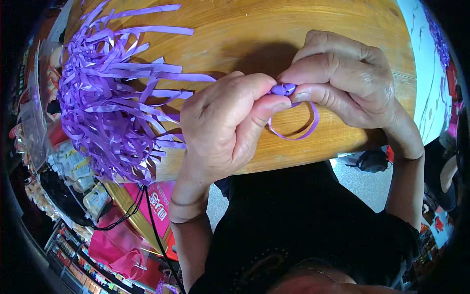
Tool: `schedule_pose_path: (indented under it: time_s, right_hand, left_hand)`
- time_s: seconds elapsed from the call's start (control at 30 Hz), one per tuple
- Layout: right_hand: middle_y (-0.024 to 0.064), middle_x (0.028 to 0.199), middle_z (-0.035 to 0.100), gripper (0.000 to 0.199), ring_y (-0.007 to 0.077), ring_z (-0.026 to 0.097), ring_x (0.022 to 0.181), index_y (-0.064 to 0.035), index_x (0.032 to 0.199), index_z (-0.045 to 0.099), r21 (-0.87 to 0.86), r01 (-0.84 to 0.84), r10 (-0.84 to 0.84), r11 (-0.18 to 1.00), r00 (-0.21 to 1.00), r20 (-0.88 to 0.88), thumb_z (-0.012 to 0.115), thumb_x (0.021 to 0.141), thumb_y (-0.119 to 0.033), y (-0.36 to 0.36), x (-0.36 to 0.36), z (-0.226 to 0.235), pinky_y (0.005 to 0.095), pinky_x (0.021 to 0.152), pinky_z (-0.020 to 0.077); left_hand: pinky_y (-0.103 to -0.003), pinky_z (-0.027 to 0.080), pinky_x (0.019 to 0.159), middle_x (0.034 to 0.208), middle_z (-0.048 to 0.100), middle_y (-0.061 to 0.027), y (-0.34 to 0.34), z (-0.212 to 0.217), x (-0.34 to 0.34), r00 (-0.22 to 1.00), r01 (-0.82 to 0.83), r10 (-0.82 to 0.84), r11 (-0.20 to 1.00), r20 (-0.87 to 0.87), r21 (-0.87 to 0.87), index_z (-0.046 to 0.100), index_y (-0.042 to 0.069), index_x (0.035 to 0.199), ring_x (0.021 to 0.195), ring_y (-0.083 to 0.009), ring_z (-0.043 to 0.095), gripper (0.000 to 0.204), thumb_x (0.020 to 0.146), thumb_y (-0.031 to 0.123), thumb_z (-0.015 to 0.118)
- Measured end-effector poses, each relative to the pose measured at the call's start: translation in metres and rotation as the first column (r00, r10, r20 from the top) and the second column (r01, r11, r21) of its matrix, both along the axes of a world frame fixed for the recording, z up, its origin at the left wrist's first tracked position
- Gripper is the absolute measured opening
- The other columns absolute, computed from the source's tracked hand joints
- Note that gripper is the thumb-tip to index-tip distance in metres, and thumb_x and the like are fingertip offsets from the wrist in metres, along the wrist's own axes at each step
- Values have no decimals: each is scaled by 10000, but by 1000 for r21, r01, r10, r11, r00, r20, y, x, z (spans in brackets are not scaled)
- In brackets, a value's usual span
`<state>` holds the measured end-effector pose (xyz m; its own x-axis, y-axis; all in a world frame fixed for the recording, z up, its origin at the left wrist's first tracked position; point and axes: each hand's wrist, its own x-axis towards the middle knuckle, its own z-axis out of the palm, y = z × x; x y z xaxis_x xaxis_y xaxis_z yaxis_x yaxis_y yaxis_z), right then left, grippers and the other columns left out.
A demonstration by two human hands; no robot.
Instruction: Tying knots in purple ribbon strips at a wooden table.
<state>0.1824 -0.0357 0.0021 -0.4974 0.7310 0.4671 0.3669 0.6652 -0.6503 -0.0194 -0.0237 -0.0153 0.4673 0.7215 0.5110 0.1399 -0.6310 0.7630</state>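
A pink bag (110, 247), its contents hidden, is past the near-left corner of your bench (303, 17). Your left hand (220, 120) and right hand (350, 81) pinch a purple ribbon (283, 89) near the front edge; purple streamers (105, 108) heap the left.

ribbons (93, 110) block left; far tabletop (274, 19) is open

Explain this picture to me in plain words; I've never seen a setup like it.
There's no machine here: a person works with a bare left hand and right hand. A wide fisheye camera worn on the head looks down, so straight edges bend near the rim. Thumbs and fingers of both hands pinch a small purple piece; a thin purple loop shows just below it. On the wooden table, a tangled heap of purple ribbon strips lies at the left.
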Motion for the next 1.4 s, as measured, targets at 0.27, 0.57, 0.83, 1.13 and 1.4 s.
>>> schedule_pose_path:
  time_s: [0.27, 0.57, 0.83, 1.13, 1.4]
  right_hand:
    - [105, 747, 581, 273, 203, 572, 651, 8, 914, 654, 113, 31, -39, 993, 997, 63, 720, 671, -98, -3, -3, 2, 293, 551, 456]
    - [99, 758, 578, 293, 208, 582, 668, 14, 937, 670, 111, 22, -33, 994, 995, 92, 710, 686, -132, -4, 3, 4, 289, 569, 472]
    - [107, 740, 564, 255, 214, 569, 642, 14, 873, 669, 192, -12, -11, 981, 993, 118, 714, 687, -156, -1, 3, -2, 297, 555, 474]
    - [110, 733, 559, 261, 212, 562, 631, 29, 869, 657, 130, 28, -40, 991, 995, 88, 724, 673, -129, -5, 1, 4, 300, 536, 464]
    - [127, 780, 574, 388, 239, 582, 673, 37, 864, 681, 377, -62, -33, 924, 970, 241, 689, 499, -98, -1, 8, 3, 313, 572, 494]
  left_hand:
    - [-278, 436, 510, 701, 598, -94, 2, 6, -2, 995, 84, -88, 993, -39, -83, 603, 18, 865, 571, -207, 573, 162, 749, 72, 702]
    - [-285, 466, 551, 729, 615, -104, 0, 7, 0, 996, 81, -86, 988, -29, -129, 596, 15, 888, 607, -238, 599, 182, 751, 70, 702]
    - [-292, 407, 475, 640, 534, -88, -1, 6, -2, 997, 48, -52, 997, -59, -69, 600, 10, 832, 523, -216, 516, 169, 729, 75, 717]
    - [-293, 393, 457, 619, 520, -94, 2, 3, -1, 999, 52, -53, 997, -10, -59, 604, -6, 819, 499, -208, 493, 157, 713, 30, 713]
    - [-308, 376, 438, 603, 486, -94, 3, 3, -1, 991, 28, -24, 999, -132, 27, 593, -2, 804, 482, -223, 471, 168, 693, 19, 717]
